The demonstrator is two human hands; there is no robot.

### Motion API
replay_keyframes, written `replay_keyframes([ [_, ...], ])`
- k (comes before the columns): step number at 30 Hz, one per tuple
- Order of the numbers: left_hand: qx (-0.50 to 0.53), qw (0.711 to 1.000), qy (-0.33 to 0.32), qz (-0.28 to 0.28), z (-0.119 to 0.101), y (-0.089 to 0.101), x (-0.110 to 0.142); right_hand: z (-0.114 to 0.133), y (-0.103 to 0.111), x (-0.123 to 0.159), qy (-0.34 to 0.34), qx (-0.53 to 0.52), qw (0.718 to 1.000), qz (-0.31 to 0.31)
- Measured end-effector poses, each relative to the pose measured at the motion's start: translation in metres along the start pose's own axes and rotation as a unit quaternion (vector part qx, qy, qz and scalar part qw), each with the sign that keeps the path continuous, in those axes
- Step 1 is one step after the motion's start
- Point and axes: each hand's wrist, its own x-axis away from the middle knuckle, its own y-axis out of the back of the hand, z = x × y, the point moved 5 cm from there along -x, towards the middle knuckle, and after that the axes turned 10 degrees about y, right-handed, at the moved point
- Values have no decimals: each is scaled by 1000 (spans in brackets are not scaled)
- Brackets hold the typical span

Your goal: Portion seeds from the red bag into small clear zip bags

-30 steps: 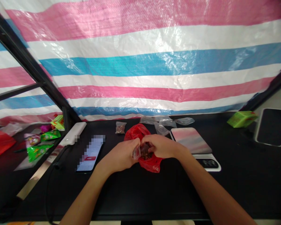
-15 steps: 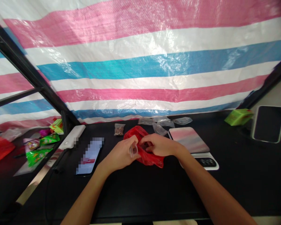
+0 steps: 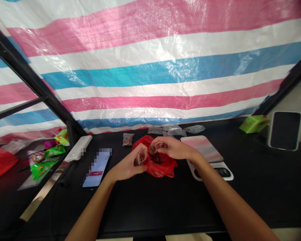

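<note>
On the black table lies an opened red plastic bag (image 3: 164, 172) with loose dark brown bits (image 3: 157, 158) inside. My left hand (image 3: 125, 166) is closed around a small clear plastic bag (image 3: 141, 156), its mouth held open at the red bag's left side. In my right hand (image 3: 174, 147), the fingers pinch a small clear cup (image 3: 153, 149) with brown bits in it, above the red bag and close to the clear bag's mouth. How much the clear bag contains is hard to make out.
Behind the hands are a filled small bag (image 3: 127, 139) and several flat clear bags (image 3: 174, 130). A scale (image 3: 203, 147) sits right, a phone (image 3: 96, 170) and white power strip (image 3: 79, 147) left. Farther right stand a green box (image 3: 254, 124) and a white-framed device (image 3: 285, 130).
My right hand has risen from inside the red bag, bringing the cup with brown bits into view. The clear bag in my left hand now gapes wider.
</note>
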Motion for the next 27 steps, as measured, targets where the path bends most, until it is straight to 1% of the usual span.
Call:
replay_keyframes([
  [2, 70, 997, 16, 21, 5, 1, -3, 3, 1, 0, 11, -29, 999, -6],
  [3, 99, 995, 19, 20, 8, 2, -5, 5, 1, -1, 14, -39, 999, -8],
  [5, 125, 992, 21, -3, 10, 3, -9, 8, 0, -3, 20, -54, 998, -13],
  [7, 118, 992, 18, -31, 12, 1, -13, 11, -3, -5, 26, -48, 998, -23],
  [9, 94, 994, 1, -54, 11, -1, -15, 14, -4, -7, 31, -14, 999, -40],
  [12, 55, 996, -27, -71, 10, -5, -17, 18, -6, -9, 33, 45, 997, -53],
  [15, 35, 995, -33, -84, 12, -7, -18, 26, -9, -10, 48, 81, 994, -62],
  [18, 47, 994, -39, -92, 13, -9, -19, 37, -17, -11, 79, 117, 988, -69],
  [20, 60, 992, -44, -99, 13, -8, -20, 43, -23, -12, 104, 122, 984, -71],
  [22, 69, 991, -47, -106, 12, -7, -20, 48, -27, -13, 124, 121, 981, -87],
  [24, 79, 990, -49, -106, 10, -7, -19, 49, -28, -14, 127, 125, 978, -107],
  [27, 88, 990, -45, -98, 6, -7, -18, 46, -25, -16, 112, 140, 976, -127],
])
